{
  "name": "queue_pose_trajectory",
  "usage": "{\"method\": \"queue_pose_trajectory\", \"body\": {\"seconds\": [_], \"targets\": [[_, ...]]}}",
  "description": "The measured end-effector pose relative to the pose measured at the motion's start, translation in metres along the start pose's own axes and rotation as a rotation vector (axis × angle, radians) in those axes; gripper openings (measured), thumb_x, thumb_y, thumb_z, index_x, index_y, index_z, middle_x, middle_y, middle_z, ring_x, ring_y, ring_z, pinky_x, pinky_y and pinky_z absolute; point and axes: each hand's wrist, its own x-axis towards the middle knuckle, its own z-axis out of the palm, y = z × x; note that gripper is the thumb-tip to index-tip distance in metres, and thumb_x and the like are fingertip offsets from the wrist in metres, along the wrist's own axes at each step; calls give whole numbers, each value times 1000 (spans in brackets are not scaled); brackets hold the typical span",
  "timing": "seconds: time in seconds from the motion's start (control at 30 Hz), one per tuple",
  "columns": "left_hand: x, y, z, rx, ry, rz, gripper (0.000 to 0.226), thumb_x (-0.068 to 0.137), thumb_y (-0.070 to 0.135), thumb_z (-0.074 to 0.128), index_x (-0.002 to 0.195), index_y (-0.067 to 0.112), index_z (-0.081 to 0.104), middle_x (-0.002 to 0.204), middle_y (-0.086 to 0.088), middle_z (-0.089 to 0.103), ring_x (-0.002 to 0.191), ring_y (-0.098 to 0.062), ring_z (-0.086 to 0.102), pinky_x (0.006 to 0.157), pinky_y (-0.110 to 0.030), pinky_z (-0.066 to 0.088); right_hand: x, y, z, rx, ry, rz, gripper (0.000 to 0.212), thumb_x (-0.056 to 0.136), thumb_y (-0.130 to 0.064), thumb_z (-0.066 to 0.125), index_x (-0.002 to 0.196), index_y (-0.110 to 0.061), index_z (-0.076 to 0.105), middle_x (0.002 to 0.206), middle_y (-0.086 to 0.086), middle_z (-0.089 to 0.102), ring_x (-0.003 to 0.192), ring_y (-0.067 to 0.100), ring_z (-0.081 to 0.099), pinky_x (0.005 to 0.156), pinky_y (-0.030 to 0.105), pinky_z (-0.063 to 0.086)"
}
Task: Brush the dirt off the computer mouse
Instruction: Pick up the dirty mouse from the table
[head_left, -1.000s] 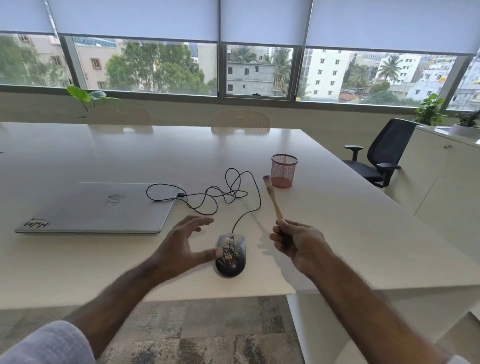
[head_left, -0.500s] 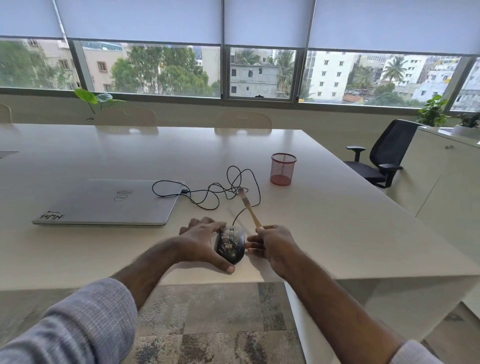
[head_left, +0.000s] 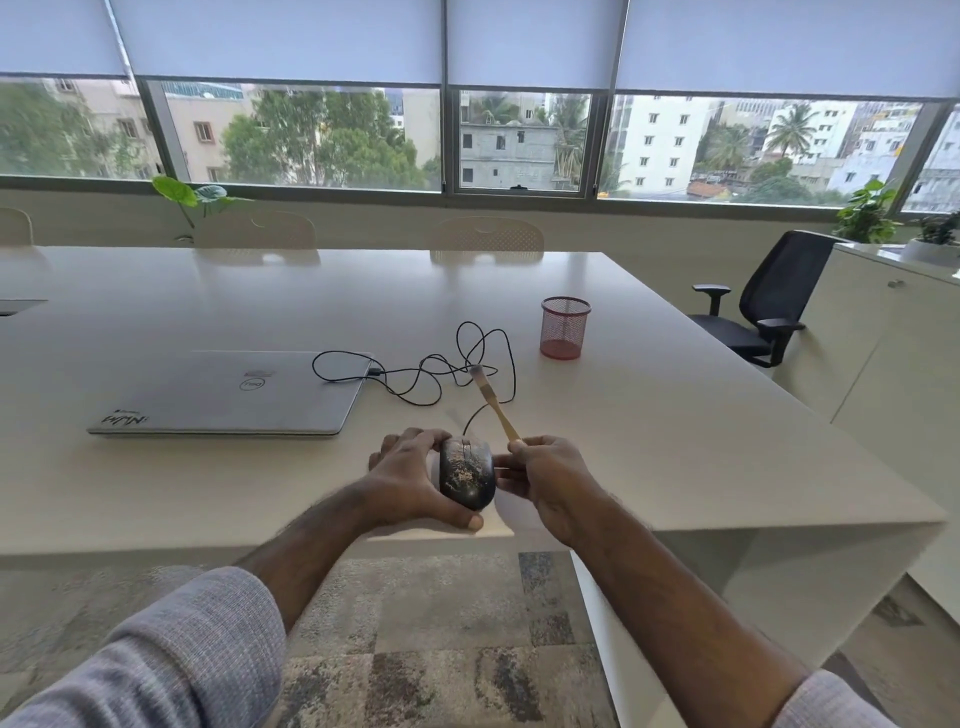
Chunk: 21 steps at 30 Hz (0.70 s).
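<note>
Black dirt-speckled computer mouse (head_left: 466, 472) clasped by left hand (head_left: 410, 480) fingers near white desk (head_left: 649, 415) edge, long axis pointing away. Right hand (head_left: 545, 475) fingers clamped on wooden-handled brush (head_left: 493, 400), bristles slanting up-left, beyond them.

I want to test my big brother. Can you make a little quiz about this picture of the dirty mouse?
1. True or false: the brush bristles touch the mouse.
2. Which hand grips the mouse? A left B right
3. Fill in: the laptop lid is ____.

Key:
1. False; the bristles point up and away.
2. A, the left hand; the right hand holds the brush.
3. Closed.
</note>
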Motion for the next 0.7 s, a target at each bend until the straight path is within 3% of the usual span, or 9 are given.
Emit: {"method": "queue_pose_trajectory", "body": {"seconds": [0.13, 0.3, 0.53, 0.7], "targets": [[-18, 3, 3, -77, 21, -8, 128, 37, 60, 92, 148, 29, 36, 126, 10, 38, 124, -18, 37, 112, -41, 36, -15, 0, -8, 28, -43, -20, 13, 104, -6, 48, 107, 4, 56, 100, 27, 69, 84, 30, 66, 80, 39, 59], [-44, 9, 6, -94, 10, 2, 144, 29, 72, 81, 155, 27, 27, 128, 13, 35, 127, -16, 34, 113, -42, 36, -41, 4, -16, 71, -119, -42, 12, 104, -6, 47, 104, 1, 56, 94, 22, 70, 79, 27, 66, 78, 37, 59], [-81, 10, 18, -81, 51, 69, 133, 31, 78, 78, 148, 31, 35, 126, 18, 39, 122, -8, 30, 108, -35, 35, -73, 22, -28, 141, -169, -59, 10, 104, -7, 49, 103, 0, 56, 92, 21, 73, 74, 25, 68, 71, 34, 59], [-105, 5, 30, -97, 127, 99, 126, 34, 76, 81, 144, 32, 40, 121, 26, 41, 120, -7, 34, 110, -41, 39, -91, 36, -32, 155, -214, -61, 8, 102, -6, 51, 102, -1, 57, 97, 25, 73, 75, 25, 69, 68, 32, 58]]}}
